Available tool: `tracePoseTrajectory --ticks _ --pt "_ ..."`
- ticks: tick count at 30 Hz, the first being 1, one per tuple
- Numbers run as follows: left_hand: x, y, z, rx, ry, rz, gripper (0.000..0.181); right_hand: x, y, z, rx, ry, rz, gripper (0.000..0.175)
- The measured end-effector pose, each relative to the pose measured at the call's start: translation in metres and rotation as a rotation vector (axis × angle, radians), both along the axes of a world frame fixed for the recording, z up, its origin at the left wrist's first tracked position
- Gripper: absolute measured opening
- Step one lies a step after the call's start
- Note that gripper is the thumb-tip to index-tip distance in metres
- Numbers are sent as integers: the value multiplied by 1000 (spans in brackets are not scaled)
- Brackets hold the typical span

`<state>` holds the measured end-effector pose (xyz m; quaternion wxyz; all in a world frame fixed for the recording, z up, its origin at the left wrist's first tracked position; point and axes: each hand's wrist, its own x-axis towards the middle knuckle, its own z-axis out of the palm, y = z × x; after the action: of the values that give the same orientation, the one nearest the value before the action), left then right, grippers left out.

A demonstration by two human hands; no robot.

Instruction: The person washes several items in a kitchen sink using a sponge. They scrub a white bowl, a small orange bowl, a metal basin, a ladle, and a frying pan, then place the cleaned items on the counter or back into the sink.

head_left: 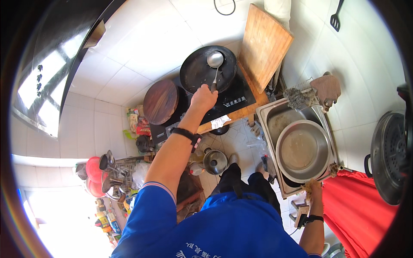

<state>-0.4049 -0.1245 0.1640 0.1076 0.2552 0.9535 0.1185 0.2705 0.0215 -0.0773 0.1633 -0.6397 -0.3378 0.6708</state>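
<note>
My left hand (204, 97) is closed round the dark handle of a metal ladle (215, 60), whose bowl rests in a black wok (196, 69) on the induction cooktop (238, 92). At the sink's near right corner, my right hand (315, 191) holds a yellowish scrubber or cloth (311, 186), partly hidden by the fingers. A round steel basin (298, 151) with a little cloudy liquid sits in the metal sink (263, 113). Left of the wok lies a round dark wooden lid or board (160, 102).
A wooden cutting board (264, 46) leans behind the counter's right end. Steel wool (294, 98) and a brown cloth (326, 88) hang above the sink. A lidded pot (215, 162) stands on the floor by my feet. A large steamer lid (387, 158) and red curtain (358, 200) are at right.
</note>
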Motion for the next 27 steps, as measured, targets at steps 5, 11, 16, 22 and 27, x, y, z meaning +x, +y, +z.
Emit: tracePoseTrajectory --ticks 5,11,16,22,27 --pt "-16 13 -25 -190 -57 -82 43 -5 -19 12 -88 -224 45 32" --pt "-73 -24 -5 -271 85 -210 32 -30 -45 21 -153 206 10 25" --pt "-102 -70 -15 -227 127 -106 42 -41 -46 -6 -103 -60 -72 17" --pt "-50 -67 6 -19 361 -332 43 -43 -23 -16 30 -2 -137 21" --pt "97 -4 -42 300 -277 -616 32 -41 3 -23 97 -40 -174 20"
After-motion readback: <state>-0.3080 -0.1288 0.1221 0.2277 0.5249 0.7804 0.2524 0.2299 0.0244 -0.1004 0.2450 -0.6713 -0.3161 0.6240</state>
